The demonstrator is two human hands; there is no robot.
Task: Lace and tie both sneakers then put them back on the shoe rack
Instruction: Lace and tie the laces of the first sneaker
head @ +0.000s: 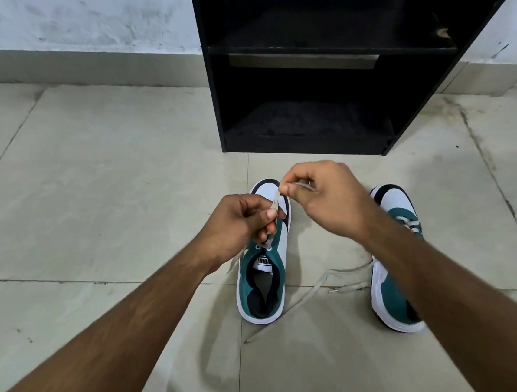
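A: From the head camera, how far along was the job?

B: Partway at most, I'd judge. The left hand [235,222] had its grip pinched shut on the lace [275,202] just above the eyelets of the left sneaker [263,278], and the right hand [326,199] pinched the same lace higher up, near its tip. That shoe stood on the floor [94,180] with its toe toward the shoe rack [315,56], tongue showing, no bow.

A: And the other one?

B: The right sneaker [396,272] stood well apart to the right, partly under the right forearm. Lace crossed its front eyelets, but its loose ends [331,282] trailed over the tiles between the shoes, so it wasn't tied.

A: What remained, then?

B: Lacing and tying on both, it seemed, then shelving them; I saw no shoes on the rack's visible shelves.

A: Any writing?

B: Only the left shoe's tongue label [265,262], black on white, reading "PUMA" upside down. Nothing else legible.
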